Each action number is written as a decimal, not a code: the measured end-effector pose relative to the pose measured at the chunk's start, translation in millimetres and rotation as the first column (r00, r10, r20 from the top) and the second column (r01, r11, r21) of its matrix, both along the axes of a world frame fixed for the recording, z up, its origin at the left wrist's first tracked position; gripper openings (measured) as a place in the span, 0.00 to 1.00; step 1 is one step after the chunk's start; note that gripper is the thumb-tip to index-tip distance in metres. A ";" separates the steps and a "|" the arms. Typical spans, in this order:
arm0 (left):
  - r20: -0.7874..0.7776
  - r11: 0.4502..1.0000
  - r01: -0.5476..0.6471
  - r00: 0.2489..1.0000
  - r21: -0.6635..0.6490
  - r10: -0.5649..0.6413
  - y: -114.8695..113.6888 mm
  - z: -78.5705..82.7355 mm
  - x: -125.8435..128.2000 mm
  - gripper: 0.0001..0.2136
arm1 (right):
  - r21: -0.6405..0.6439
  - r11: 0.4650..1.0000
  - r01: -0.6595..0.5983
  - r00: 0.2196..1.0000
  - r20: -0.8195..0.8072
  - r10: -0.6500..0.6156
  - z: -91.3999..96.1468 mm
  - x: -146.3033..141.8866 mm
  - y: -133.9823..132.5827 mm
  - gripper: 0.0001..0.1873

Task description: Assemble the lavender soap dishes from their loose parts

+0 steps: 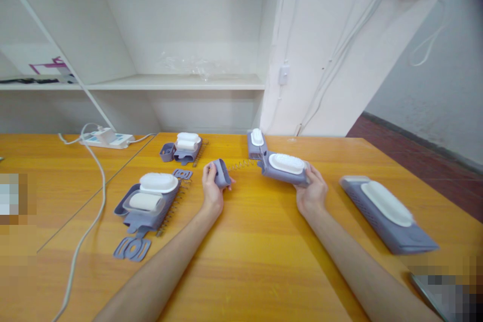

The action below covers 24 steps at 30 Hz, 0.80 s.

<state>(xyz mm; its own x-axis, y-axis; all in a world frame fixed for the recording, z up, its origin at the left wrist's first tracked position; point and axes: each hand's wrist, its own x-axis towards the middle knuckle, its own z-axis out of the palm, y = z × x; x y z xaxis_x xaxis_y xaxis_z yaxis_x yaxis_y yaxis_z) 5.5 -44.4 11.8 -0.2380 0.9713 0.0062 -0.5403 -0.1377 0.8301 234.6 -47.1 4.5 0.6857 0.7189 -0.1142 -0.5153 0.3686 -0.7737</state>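
My left hand (212, 188) is closed around a small purple-grey cup-shaped part (222, 173) just above the wooden table (249, 256). My right hand (312, 192) grips a purple-grey housing with a white oval pad (286, 167), tilted and lifted a little off the table. A thin coiled metal spring (241, 164) stretches between the cup part and the housing. Another small purple piece with a white cap (257, 143) lies just behind the housing.
A partly taken-apart unit with white pad and roller (150, 201) lies at the left, flat purple plates (132, 248) in front of it. Another unit (184, 147) lies farther back, and a closed one (388, 213) at the right. A power strip (106, 139) trails a white cable (88, 221).
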 end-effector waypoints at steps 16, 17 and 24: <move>-0.054 0.999 -0.006 0.998 0.048 0.008 1.8 -1.1 -4.2 0.15 | 0.036 0.999 0.008 0.999 -0.035 -0.007 -1.3 0.9 1.2 0.19; -0.053 0.999 -0.006 0.999 0.050 0.009 1.7 -1.1 -4.4 0.15 | 0.036 0.999 0.010 0.999 -0.035 -0.009 -1.6 1.0 1.2 0.19; -0.006 1.000 0.011 1.000 -0.003 -0.011 2.5 1.6 -7.1 0.16 | 0.041 0.998 0.042 0.998 -0.039 -0.040 -3.4 4.2 2.6 0.18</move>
